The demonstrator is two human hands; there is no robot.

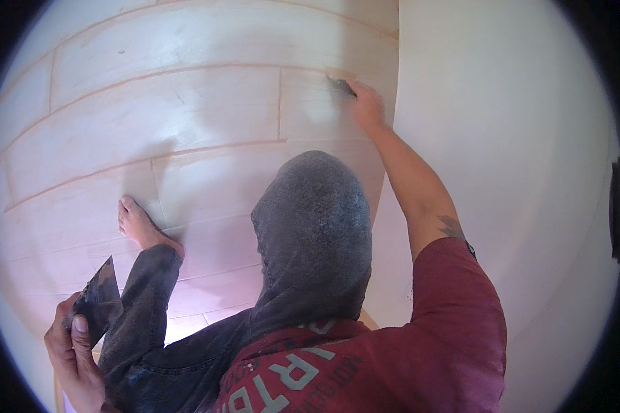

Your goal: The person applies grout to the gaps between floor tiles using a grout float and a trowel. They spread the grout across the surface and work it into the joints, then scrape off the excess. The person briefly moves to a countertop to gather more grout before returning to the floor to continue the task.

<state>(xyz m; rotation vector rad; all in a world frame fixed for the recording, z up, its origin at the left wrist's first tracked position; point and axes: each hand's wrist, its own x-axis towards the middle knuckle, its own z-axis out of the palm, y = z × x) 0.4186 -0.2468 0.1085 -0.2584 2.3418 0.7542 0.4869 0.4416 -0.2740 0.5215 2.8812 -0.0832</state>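
My left hand (76, 354) is closed around a dark putty knife (102, 297), raised beside my left knee with the blade pointing up. Its thumb lies across the flat of the blade, and some greyish paste seems smeared on it. Far out in front, my right hand (367, 109) grips a small dark scraper (342, 87), whose tip touches the floor by a joint. The pale plank tiles (165, 113) there have brownish grout in several joints, with a brown smear around the scraper's tip.
A white wall (503, 138) rises along the right side, close to my right arm. My bare foot (139, 224) rests on the tiles at left, and my bent knees (313, 227) take up the middle. Something dark (616, 210) stands at the far right edge.
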